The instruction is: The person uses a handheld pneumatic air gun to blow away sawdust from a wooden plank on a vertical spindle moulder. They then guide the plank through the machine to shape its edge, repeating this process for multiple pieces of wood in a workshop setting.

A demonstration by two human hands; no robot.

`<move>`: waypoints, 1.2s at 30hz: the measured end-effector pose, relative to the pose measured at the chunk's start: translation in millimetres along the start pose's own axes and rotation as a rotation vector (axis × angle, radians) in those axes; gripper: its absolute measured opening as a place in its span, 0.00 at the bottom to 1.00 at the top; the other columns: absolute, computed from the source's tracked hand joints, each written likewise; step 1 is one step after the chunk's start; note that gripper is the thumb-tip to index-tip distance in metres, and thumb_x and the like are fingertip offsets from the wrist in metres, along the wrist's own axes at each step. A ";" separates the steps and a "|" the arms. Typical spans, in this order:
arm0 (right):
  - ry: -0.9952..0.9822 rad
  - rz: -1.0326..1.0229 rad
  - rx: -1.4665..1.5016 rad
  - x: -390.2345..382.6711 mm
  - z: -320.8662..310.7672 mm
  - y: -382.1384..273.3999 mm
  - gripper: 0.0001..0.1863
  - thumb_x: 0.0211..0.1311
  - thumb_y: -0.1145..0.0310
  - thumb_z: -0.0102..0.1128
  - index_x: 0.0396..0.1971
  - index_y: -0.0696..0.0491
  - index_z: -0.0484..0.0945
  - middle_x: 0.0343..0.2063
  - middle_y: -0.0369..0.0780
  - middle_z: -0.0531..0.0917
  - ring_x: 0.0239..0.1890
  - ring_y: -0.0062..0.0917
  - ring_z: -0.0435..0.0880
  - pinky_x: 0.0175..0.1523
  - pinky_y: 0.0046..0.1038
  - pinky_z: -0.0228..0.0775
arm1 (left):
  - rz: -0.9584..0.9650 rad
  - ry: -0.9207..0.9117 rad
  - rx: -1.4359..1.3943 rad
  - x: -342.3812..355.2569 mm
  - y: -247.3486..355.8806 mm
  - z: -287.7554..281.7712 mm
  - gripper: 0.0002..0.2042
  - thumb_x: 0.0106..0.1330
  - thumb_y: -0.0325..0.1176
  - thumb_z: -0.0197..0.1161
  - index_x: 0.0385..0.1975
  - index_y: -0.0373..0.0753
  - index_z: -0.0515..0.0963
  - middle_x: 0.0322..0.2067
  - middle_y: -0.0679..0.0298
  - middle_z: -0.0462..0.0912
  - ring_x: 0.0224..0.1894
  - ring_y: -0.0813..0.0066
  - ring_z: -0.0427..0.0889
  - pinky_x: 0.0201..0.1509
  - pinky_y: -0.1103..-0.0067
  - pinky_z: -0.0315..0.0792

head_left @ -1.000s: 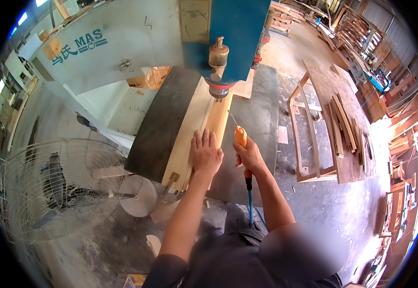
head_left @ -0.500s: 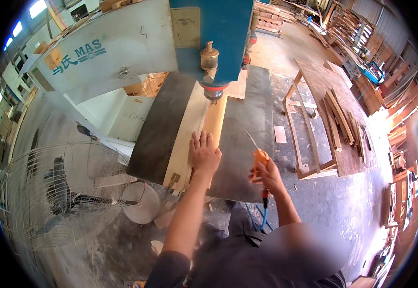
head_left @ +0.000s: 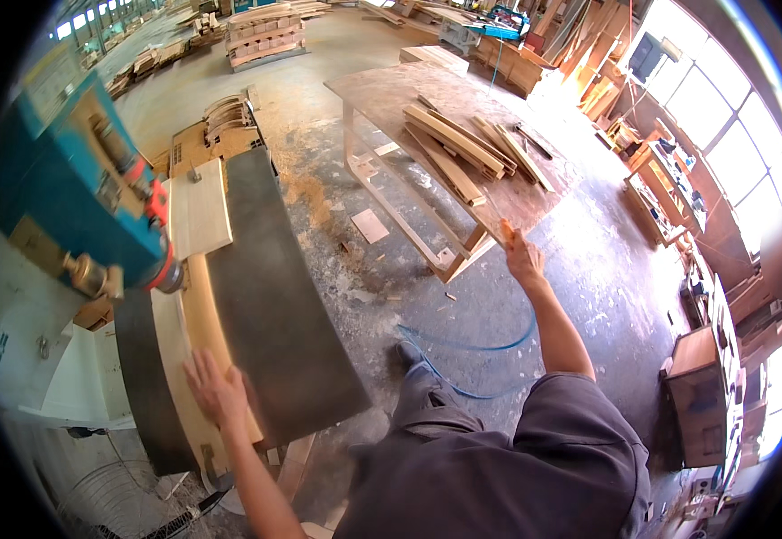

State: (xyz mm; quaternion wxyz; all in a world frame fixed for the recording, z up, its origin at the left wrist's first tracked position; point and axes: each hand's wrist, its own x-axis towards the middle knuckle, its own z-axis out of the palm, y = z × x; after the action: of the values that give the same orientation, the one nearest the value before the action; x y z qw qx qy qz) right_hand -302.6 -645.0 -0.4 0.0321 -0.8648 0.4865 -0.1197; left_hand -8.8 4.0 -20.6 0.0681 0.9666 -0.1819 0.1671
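My left hand point(head_left: 218, 391) lies with fingers outstretched on a light wooden strip point(head_left: 202, 301). Beneath the strip is the dark machine table point(head_left: 274, 287), and a paler board runs along the strip's left side. Just past my fingers hangs the drill chuck point(head_left: 170, 276) of the blue machine point(head_left: 77, 171). Out to the right, my right hand point(head_left: 524, 260) is closed round an orange air blow gun point(head_left: 507, 230), mostly covered by my fingers. The gun is at the near corner of a wooden worktable point(head_left: 391, 94).
Several wooden strips point(head_left: 463, 144) lie on the worktable. A blue hose point(head_left: 463, 392) loops over the floor by my foot. A wire-cage fan point(head_left: 108, 494) stands at the lower left, and a flat board point(head_left: 201, 211) sits at the machine table's far end.
My view has swung right. My right hand has carried the blow gun from beside the machine table out to the worktable corner. My left hand has stayed on the wooden strip.
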 end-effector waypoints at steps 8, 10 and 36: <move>0.089 -0.267 0.008 191.1 115.1 213.5 0.22 0.81 0.63 0.41 0.69 0.39 0.74 0.47 0.47 0.89 0.42 0.45 0.89 0.48 0.48 0.80 | -0.062 0.017 -0.018 2.1 23.0 -22.1 0.30 0.65 0.39 0.68 0.68 0.37 0.73 0.71 0.53 0.71 0.75 0.40 0.63 0.78 0.54 0.60; -0.208 -0.137 -0.224 165.5 127.8 138.9 0.17 0.78 0.66 0.46 0.63 0.43 0.71 0.36 0.54 0.88 0.40 0.51 0.89 0.42 0.55 0.78 | -0.107 -0.048 0.138 5.4 28.5 -54.9 0.30 0.67 0.40 0.67 0.69 0.37 0.71 0.72 0.53 0.69 0.76 0.41 0.61 0.79 0.55 0.58; -0.327 -0.203 0.253 250.7 203.2 203.8 0.32 0.69 0.72 0.58 0.73 0.50 0.68 0.49 0.53 0.82 0.50 0.49 0.83 0.55 0.45 0.75 | -0.231 -0.050 0.042 -116.2 52.4 -77.0 0.33 0.60 0.37 0.70 0.69 0.39 0.73 0.73 0.57 0.68 0.78 0.46 0.60 0.80 0.56 0.59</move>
State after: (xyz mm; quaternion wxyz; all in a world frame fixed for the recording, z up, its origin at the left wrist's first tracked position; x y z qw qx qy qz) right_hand -299.3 -977.2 -188.3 0.2063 -0.9063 0.3667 -0.0408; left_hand -153.4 8.5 14.7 0.0621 0.9862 -0.0675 0.1378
